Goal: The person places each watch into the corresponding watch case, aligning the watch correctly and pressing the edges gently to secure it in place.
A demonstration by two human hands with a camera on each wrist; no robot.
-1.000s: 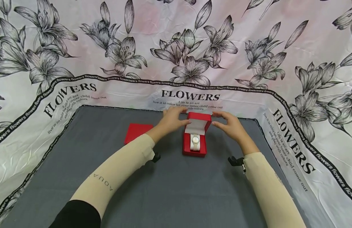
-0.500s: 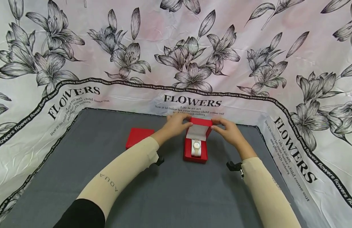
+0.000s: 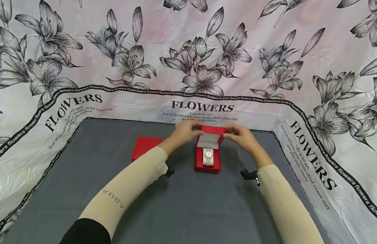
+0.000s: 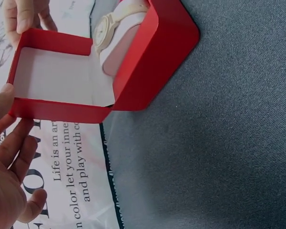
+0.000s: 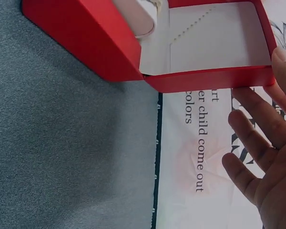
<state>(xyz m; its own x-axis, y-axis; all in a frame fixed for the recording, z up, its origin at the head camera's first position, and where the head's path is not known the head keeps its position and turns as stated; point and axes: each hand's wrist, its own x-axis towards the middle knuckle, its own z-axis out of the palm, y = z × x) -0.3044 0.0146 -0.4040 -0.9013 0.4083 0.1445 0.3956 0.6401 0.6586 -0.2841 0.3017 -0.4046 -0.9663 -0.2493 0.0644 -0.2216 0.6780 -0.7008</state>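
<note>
A red watch box [image 3: 203, 169] stands on the grey cloth with its lid [image 3: 212, 130] raised, showing a white lining. Inside sits a pale-strapped wristwatch [image 3: 208, 154] wrapped round a white cushion. At the lid's left upper corner my left hand [image 3: 184, 132] pinches the edge between thumb and index finger. My right hand [image 3: 242, 138] does the same at the right corner. The left wrist view has the left thumb [image 4: 2, 102] on the lid's rim, other fingers spread behind. In the right wrist view the right thumb [image 5: 283, 69] lies against the rim.
A flat red square piece [image 3: 145, 145] lies left of the box, partly covered by the left forearm. The grey cloth [image 3: 188, 210] is bordered by a white sheet [image 3: 139, 101] printed with flowers and lettering, behind and at both sides.
Both hands have closed in on the lid; the right one came from a gap beside it to gripping its corner. The box stays in place, lid still raised.
</note>
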